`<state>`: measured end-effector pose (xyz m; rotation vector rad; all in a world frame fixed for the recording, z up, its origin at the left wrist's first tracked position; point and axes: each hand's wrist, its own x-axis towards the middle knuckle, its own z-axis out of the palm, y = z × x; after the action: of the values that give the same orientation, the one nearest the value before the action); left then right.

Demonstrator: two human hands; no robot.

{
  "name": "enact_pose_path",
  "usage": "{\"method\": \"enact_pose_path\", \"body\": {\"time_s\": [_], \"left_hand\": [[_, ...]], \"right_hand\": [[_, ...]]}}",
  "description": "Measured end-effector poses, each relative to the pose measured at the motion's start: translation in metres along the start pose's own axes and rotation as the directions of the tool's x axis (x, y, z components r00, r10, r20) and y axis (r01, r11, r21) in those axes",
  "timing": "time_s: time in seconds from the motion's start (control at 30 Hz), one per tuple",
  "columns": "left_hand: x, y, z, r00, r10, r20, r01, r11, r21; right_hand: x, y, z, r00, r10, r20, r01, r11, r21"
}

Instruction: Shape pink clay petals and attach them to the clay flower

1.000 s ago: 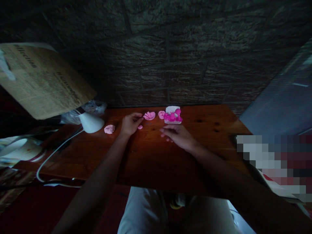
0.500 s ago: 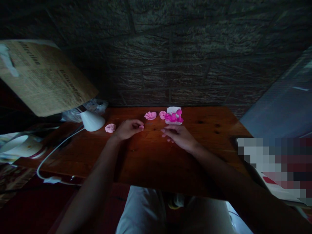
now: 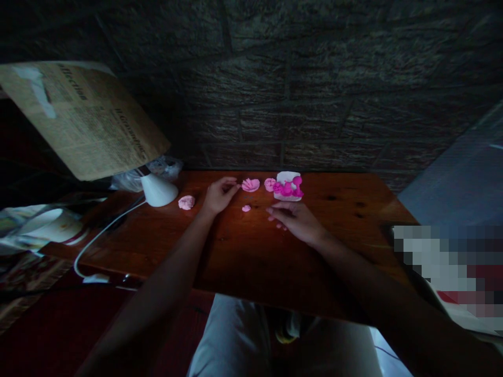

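Observation:
My left hand point(image 3: 222, 195) is open, its fingertips at the left edge of a pale pink, fan-shaped clay piece point(image 3: 250, 185); whether they touch it I cannot tell. A small pink clay bit point(image 3: 246, 208) lies on the wooden table between my hands. My right hand point(image 3: 293, 217) hovers to the right of that bit, thumb and forefinger pinched together; anything between them is too small to make out. Behind it, a round pink clay flower point(image 3: 270, 184) sits beside a white pad point(image 3: 288, 177), which bears bright magenta clay pieces point(image 3: 288, 188).
A pink clay lump point(image 3: 186, 202) lies left of my left hand, near a white lamp base point(image 3: 159, 191) with a newsprint shade point(image 3: 90, 120). The lamp's cord point(image 3: 96, 230) runs over the table's left side. A stone-patterned wall point(image 3: 259, 89) closes off the back.
My left hand has let go of the small pink clay bit, now on the table, and moved back toward the fan-shaped piece. My right hand keeps its pose. The view has shifted slightly left.

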<state>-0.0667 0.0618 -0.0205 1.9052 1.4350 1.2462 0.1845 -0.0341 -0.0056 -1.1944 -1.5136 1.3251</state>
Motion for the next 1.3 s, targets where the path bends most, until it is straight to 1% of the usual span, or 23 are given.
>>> {"method": "enact_pose_path", "body": {"time_s": [0.1,0.2,0.37,0.5,0.57,0.6,0.63,0.7,0.73,0.8,0.9,1.0,1.07,1.2,1.3], "left_hand": [[0.005,-0.002,0.010,0.999,-0.041,0.005,0.041,0.999,-0.008],[0.006,0.000,0.015,0.998,-0.062,0.008,0.062,0.998,0.003],[0.005,0.004,0.015,0.998,-0.055,-0.012,0.055,0.998,0.005],[0.004,0.009,0.011,0.998,-0.031,-0.057,0.032,0.999,0.022],[0.002,0.015,0.011,0.997,-0.007,-0.072,0.006,1.000,-0.010],[0.000,0.019,0.011,0.998,0.009,-0.068,-0.012,0.999,-0.044],[-0.003,0.025,0.011,0.998,0.033,-0.051,-0.037,0.995,-0.091],[-0.010,0.038,0.013,0.995,0.095,0.021,-0.089,0.975,-0.205],[-0.014,0.045,0.015,0.989,0.120,0.085,-0.095,0.964,-0.250],[-0.021,0.058,0.020,0.974,0.162,0.157,-0.103,0.938,-0.330],[-0.030,0.072,0.028,0.951,0.216,0.220,-0.113,0.908,-0.403],[-0.034,0.077,0.034,0.947,0.228,0.227,-0.103,0.884,-0.456],[-0.035,0.078,0.035,0.947,0.199,0.253,-0.051,0.869,-0.491],[-0.038,0.079,0.035,0.946,0.104,0.306,0.083,0.838,-0.540],[-0.041,0.081,0.034,0.950,0.064,0.305,0.130,0.809,-0.574]], "right_hand": [[-0.001,-0.003,0.001,1.000,0.016,-0.010,-0.016,1.000,-0.014],[-0.002,-0.004,0.002,1.000,0.028,-0.010,-0.028,0.999,-0.018],[-0.001,-0.002,0.003,1.000,0.028,-0.009,-0.028,0.999,-0.022],[0.000,0.000,0.002,1.000,0.017,-0.009,-0.017,0.999,-0.028],[0.001,0.003,0.002,0.999,-0.024,-0.044,0.023,1.000,-0.013],[0.002,0.004,0.001,0.995,-0.058,-0.080,0.058,0.998,-0.005],[0.003,0.006,0.001,0.987,-0.099,-0.126,0.100,0.995,0.002],[0.005,0.007,0.000,0.962,-0.174,-0.211,0.179,0.984,0.007],[0.005,0.008,-0.001,0.950,-0.202,-0.237,0.210,0.978,0.009],[0.005,0.007,-0.001,0.939,-0.235,-0.251,0.247,0.969,0.020],[0.005,0.004,-0.001,0.942,-0.247,-0.228,0.266,0.962,0.057],[0.004,0.001,0.000,0.949,-0.231,-0.216,0.260,0.958,0.118],[0.003,0.000,0.000,0.954,-0.196,-0.226,0.237,0.955,0.176],[0.003,-0.003,0.000,0.975,-0.076,-0.211,0.145,0.931,0.334],[0.002,-0.005,-0.001,0.983,0.013,-0.184,0.072,0.890,0.450]]}}
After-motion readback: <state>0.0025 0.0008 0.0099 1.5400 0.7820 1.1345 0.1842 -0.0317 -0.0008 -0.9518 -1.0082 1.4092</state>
